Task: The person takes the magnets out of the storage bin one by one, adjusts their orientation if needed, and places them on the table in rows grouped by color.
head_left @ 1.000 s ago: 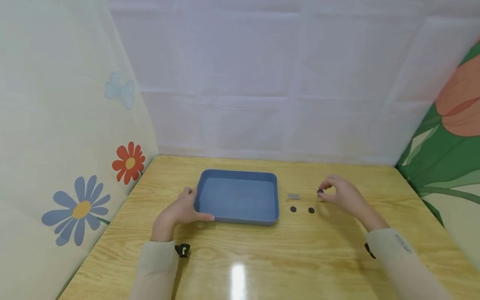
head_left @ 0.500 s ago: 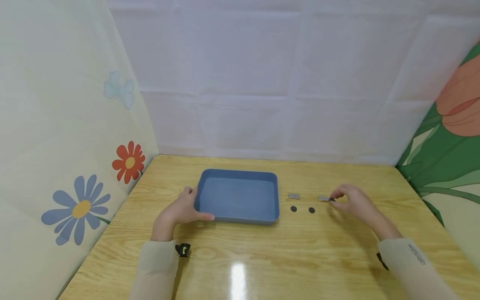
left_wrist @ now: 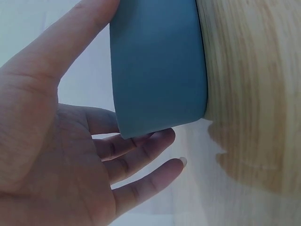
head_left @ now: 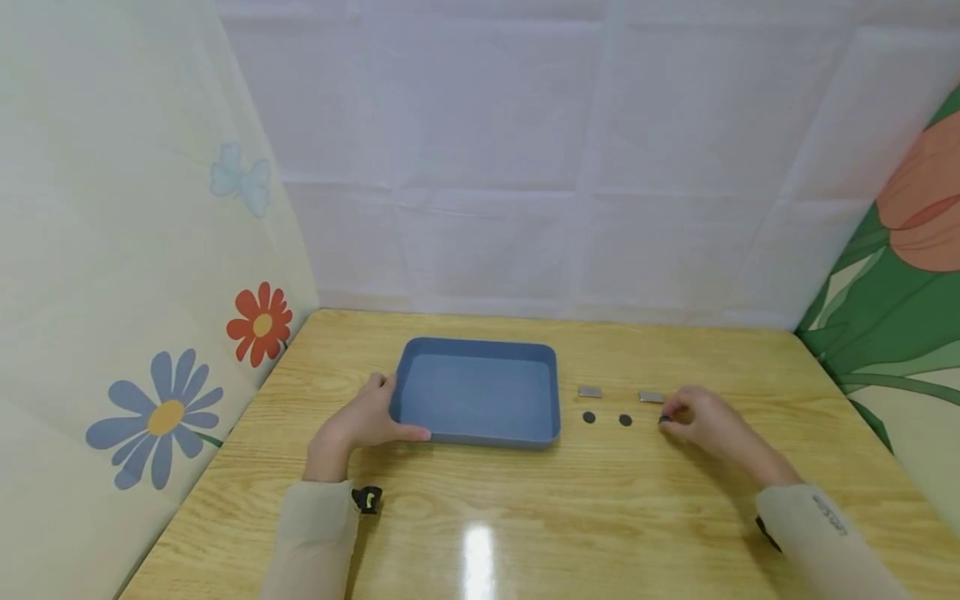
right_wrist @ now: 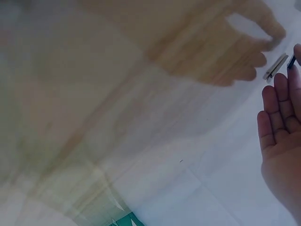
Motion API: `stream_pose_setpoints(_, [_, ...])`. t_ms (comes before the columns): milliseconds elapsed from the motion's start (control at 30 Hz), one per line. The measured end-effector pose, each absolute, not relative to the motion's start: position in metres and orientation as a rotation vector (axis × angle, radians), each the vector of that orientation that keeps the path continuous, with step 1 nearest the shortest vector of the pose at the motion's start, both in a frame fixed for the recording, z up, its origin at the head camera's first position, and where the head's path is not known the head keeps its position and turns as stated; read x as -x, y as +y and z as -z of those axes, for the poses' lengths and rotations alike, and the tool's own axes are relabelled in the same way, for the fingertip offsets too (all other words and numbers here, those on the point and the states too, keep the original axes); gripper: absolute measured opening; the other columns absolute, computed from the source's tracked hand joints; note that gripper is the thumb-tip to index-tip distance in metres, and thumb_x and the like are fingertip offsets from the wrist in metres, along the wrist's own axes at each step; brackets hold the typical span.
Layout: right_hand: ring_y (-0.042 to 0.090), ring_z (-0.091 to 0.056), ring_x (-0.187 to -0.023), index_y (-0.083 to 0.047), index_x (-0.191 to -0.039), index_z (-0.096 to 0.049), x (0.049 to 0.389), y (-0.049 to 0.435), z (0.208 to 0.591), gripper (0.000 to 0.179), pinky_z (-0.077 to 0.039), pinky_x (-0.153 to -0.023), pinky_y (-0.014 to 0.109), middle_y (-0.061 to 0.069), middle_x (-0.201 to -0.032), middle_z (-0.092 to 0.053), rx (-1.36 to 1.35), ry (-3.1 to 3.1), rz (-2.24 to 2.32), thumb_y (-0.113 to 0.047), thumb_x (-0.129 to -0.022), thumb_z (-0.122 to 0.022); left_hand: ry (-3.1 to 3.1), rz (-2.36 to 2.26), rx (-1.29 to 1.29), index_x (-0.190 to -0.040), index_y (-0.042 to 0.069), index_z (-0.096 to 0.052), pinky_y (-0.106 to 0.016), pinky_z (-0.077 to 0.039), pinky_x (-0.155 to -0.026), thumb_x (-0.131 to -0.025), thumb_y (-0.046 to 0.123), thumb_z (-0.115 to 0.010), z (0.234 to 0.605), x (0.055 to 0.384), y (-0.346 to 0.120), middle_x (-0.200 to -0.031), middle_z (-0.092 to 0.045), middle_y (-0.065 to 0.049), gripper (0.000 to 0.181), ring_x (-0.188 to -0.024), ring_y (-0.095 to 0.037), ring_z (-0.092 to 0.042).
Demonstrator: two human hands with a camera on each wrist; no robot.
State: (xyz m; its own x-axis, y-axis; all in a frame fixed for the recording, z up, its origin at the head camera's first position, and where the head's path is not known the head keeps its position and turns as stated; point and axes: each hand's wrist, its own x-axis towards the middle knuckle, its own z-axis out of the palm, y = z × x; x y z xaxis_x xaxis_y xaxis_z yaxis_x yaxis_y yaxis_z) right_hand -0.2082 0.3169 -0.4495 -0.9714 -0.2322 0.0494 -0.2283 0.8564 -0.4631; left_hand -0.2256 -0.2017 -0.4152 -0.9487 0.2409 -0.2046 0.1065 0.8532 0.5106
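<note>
A blue rectangular tray [head_left: 480, 396] lies on the wooden table. At its near left corner my left hand [head_left: 367, 417] holds it, thumb along the front wall and fingers at the left side; the left wrist view shows the fingers round the tray's corner [left_wrist: 160, 70]. To the right, my right hand [head_left: 708, 423] pinches a small dark disc [head_left: 664, 419] between thumb and index finger, at or just above the tabletop. Behind it lies a small flat silver bar [head_left: 650, 397]. The right wrist view catches the dark disc [right_wrist: 291, 61] edge-on.
Between tray and right hand lie a second silver bar [head_left: 589, 392] and two more dark discs, a left one [head_left: 588, 417] and a right one [head_left: 626, 420]. A white cloth [head_left: 480, 167] hangs behind the wooden table [head_left: 570, 517], with flower-printed cloths at both sides.
My right hand has carried the dark disc rightward and toward me, from above the right silver bar to a spot in front of it. The left hand and tray have stayed put.
</note>
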Motion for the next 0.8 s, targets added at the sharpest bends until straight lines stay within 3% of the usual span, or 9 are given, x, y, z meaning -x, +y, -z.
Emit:
stream_pose_setpoints(233, [0.020, -0.064, -0.091, -0.013, -0.092, -0.074, 0.2107, 0.3159, 0.4520, 0.008, -0.055, -0.081, 0.040, 0.006, -0.099, -0.070, 0.399, 3.016, 0.679, -0.016, -0.089, -0.081, 2.768, -0.740, -0.263, -0.158, -0.014, -0.017, -0.063, -0.039, -0.117, -0.076, 0.061, -0.086, 0.4165, 0.2254, -0.2021, -0.162, -0.021, -0.036, 0.131, -0.146, -0.049, -0.036])
stream_pose_setpoints(633, [0.020, -0.063, -0.090, -0.011, -0.095, -0.073, 0.2094, 0.3159, 0.4501, 0.012, -0.054, -0.078, 0.039, 0.006, -0.099, -0.070, 0.393, 2.994, 0.668, -0.018, -0.089, -0.080, 2.779, -0.728, -0.267, -0.159, -0.014, -0.017, -0.062, -0.039, -0.116, -0.076, 0.060, -0.086, 0.4151, 0.2251, -0.2000, -0.162, -0.022, -0.036, 0.131, -0.146, -0.048, -0.037])
stream_pose_setpoints(800, [0.022, -0.064, -0.095, -0.010, -0.098, -0.074, 0.2076, 0.3181, 0.4497, 0.014, -0.055, -0.083, 0.042, 0.007, -0.101, -0.070, 0.347, 2.967, 0.735, -0.021, -0.091, -0.079, 2.796, -0.737, -0.282, -0.161, -0.009, -0.015, -0.062, -0.041, -0.115, -0.073, 0.061, -0.087, 0.4131, 0.2232, -0.1987, -0.161, -0.022, -0.036, 0.133, -0.144, -0.048, -0.038])
